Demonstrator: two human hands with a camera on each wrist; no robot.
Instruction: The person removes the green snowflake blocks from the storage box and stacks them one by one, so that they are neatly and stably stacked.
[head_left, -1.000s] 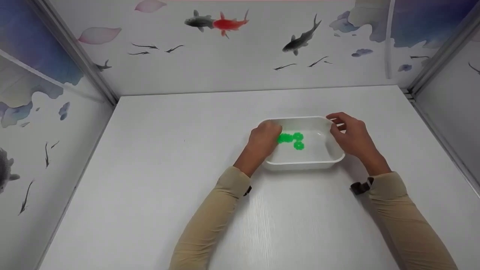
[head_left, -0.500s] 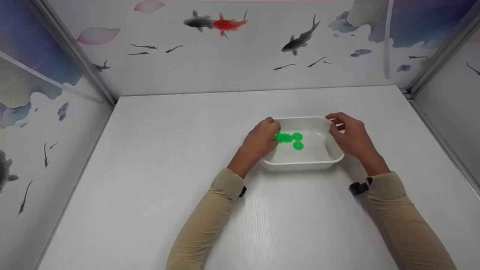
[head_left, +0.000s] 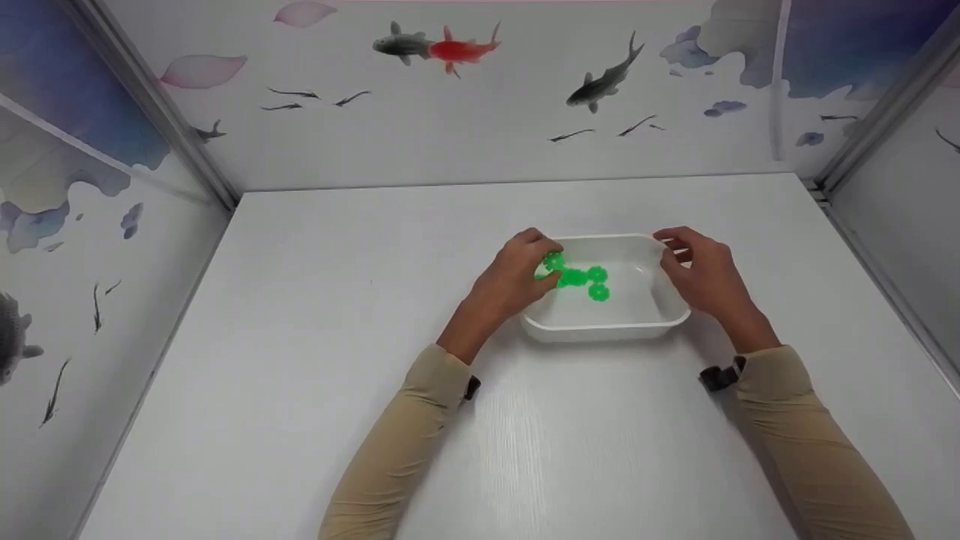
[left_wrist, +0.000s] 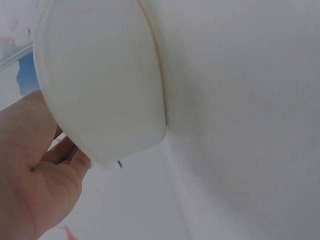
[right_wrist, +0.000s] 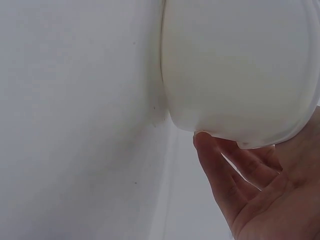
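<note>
In the head view a white rectangular basin (head_left: 606,327) stands on the table, with several small bright green scalloped pieces (head_left: 598,292) inside, mostly toward its left. My left hand (head_left: 513,276) is over the basin's left end, thumb and fingers spread apart with green pieces showing in the gap. Whether they touch those pieces is unclear. In the left wrist view its fingers are near the rim, partly hidden behind the basin wall (left_wrist: 100,85). My right hand (head_left: 705,274) grips the far right corner of the rim. The right wrist view has a fingertip (right_wrist: 202,136) against the outer wall.
A white table (head_left: 337,337) surrounds the basin. Behind it rises a back panel (head_left: 495,142) printed with fish, and side panels close off the left and right. Dark devices are strapped at both wrists, the right one (head_left: 718,377) plainly visible.
My left hand has drawn back leftward from over the green pieces, its thumb and fingers parting and uncovering more of them. My right hand and the basin stay in place.
</note>
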